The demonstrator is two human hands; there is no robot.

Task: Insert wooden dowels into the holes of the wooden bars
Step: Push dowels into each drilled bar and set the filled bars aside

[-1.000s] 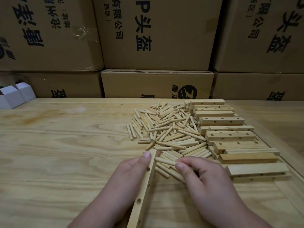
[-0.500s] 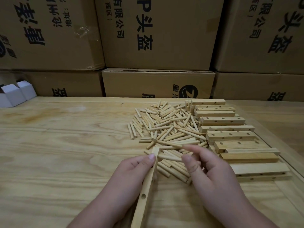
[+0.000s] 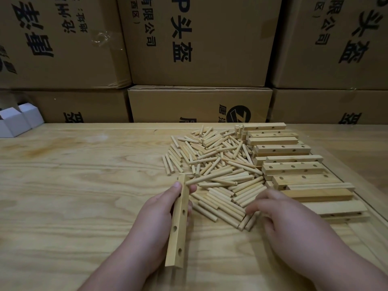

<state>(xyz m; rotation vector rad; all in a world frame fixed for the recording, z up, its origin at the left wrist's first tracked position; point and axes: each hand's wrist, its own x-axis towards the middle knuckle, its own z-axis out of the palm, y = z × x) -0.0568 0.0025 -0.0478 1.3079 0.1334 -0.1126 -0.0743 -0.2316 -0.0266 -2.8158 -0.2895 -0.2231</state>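
My left hand (image 3: 159, 215) grips a wooden bar (image 3: 178, 223) with several holes along its side. The bar points away from me, its far end at the near left edge of the dowel pile (image 3: 220, 175). One dowel (image 3: 210, 175) lies with its end close to the bar's far tip. My right hand (image 3: 289, 223) rests at the pile's near right edge. Its fingers are loosely bent and point left over the nearest dowels, and I see nothing gripped in it. Its thumb is hidden.
A stack of drilled wooden bars (image 3: 294, 166) runs along the right of the pile, toward the table's right edge (image 3: 378, 219). Cardboard boxes (image 3: 199, 101) wall off the back of the wooden table (image 3: 73, 185). Small white boxes (image 3: 19, 118) stand at the far left.
My right hand has pulled back from the middle of the pile to its near right edge. My left hand has lifted and shifted the bar slightly left, so more of its holes show.
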